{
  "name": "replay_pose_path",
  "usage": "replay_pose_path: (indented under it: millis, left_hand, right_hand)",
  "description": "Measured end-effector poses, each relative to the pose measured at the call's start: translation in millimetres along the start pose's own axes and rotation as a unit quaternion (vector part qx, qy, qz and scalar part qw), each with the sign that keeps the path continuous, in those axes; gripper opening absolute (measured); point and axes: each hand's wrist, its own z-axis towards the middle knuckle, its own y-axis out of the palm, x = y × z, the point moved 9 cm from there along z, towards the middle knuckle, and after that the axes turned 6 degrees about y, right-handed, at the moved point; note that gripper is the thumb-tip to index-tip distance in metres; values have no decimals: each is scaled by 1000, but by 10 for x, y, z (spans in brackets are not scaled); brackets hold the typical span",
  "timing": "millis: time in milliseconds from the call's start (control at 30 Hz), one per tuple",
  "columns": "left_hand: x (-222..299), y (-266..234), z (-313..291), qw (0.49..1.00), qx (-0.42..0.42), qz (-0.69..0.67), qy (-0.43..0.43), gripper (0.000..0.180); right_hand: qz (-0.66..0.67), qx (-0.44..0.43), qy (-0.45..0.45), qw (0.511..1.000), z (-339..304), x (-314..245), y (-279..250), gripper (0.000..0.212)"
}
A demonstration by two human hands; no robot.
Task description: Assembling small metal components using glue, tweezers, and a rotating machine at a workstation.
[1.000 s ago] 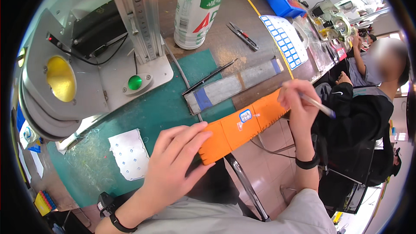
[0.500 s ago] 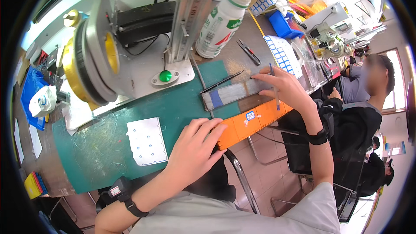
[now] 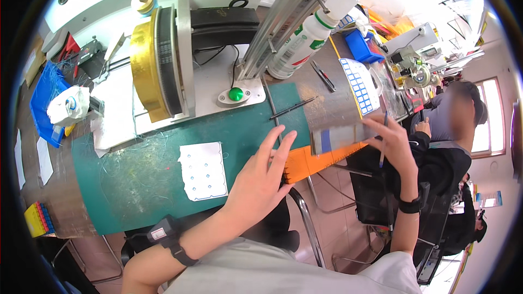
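My right hand (image 3: pixel 389 139) grips the far end of a flat grey bar (image 3: pixel 348 135) with a blue band, which looks slightly blurred and raised over the bench edge. A slim blue pen-like tool (image 3: pixel 384 144) also sits between the fingers of that hand. Below the bar lies an orange strip (image 3: pixel 310 164) with small teeth along its near edge. My left hand (image 3: pixel 259 185) is beside the strip's left end, fingers spread and lifted, the thumb close to or touching that end. A dark thin tool (image 3: pixel 293 108) rests on the green mat (image 3: pixel 136 190).
A white patterned sheet (image 3: pixel 203 171) lies on the mat. Behind are a machine with a gold-rimmed wheel (image 3: pixel 146 71), a green button (image 3: pixel 236 94) and a white spray bottle (image 3: pixel 305 43). Tweezers (image 3: pixel 324 77) lie farther right. Another person (image 3: pixel 441 114) sits at the right.
The grey bar has come up off the mat and moved toward me in my right hand. My left fingers have lifted from the orange strip's end. The whole view has shifted.
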Motion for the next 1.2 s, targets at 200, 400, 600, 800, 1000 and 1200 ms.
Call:
replay_pose_path:
  millis: [200, 400, 600, 800, 1000, 1200]
  left_hand:
    - [51, -6, 24, 999, -1, 42, 32, 110]
    - [62, 103, 16, 997, -23, 51, 46, 98]
    - [98, 21, -17, 995, 15, 69, 75, 87]
    - [192, -134, -86, 997, 8, 46, 54, 88]
    - [695, -761, -443, 901, -88, -419, -62, 70]
    - [473, -1954, -1232, 977, 11, -170, -130, 40]
  right_hand:
    - [6, -57, 5, 998, -83, -148, 448, 51]
    - [5, -65, -14, 998, -71, -172, 449, 51]
    - [24, -77, -2, 997, -66, -245, 434, 55]
    - [18, -71, -5, 997, 3, -922, 259, 64]
    - [280, 86, -92, 952, 12, -2676, -104, 52]
    - [324, -5, -273, 906, 324, -3964, 85, 68]
